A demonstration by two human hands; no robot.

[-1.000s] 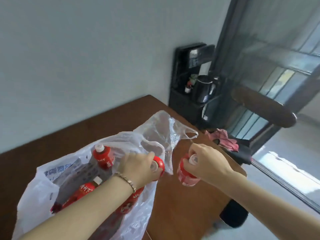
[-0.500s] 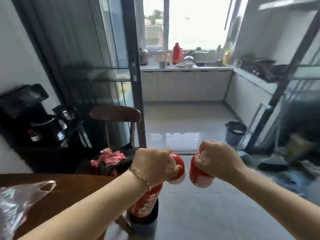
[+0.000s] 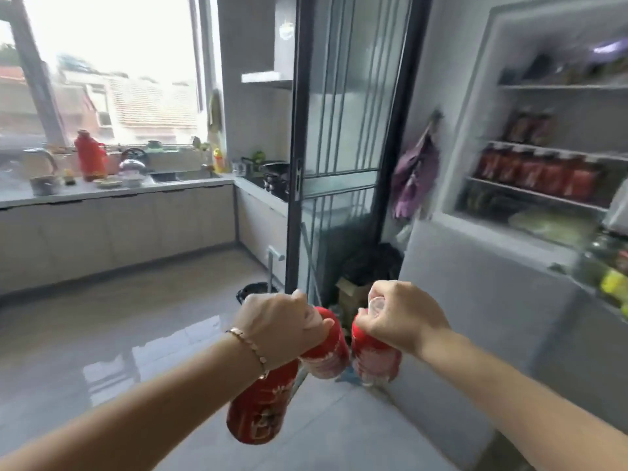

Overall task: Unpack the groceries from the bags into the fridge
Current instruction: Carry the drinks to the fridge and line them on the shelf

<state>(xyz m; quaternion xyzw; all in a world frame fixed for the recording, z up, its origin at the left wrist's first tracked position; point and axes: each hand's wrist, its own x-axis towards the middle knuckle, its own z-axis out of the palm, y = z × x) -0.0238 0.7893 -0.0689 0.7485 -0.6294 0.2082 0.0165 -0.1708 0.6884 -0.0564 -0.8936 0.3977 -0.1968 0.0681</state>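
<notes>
Snugly in left hand (image 3: 282,328) and right hand (image 3: 401,317), glossy red bottles (image 3: 258,413).

- Two arms enter from the lower edge of the view, the left forearm (image 3: 142,396) and the right forearm (image 3: 509,379). Both are bare along all of their visible length.
- The left hand (image 3: 282,326) and the right hand (image 3: 404,317) are bare as well.
- A thin bracelet (image 3: 249,346) circles the left wrist. It is metallic and rose-gold in tone, made of small flat links set in a row, with a slight shine on them.
- The knuckles and fingertips are softened by blur, so finer detail there cannot be told.
</notes>
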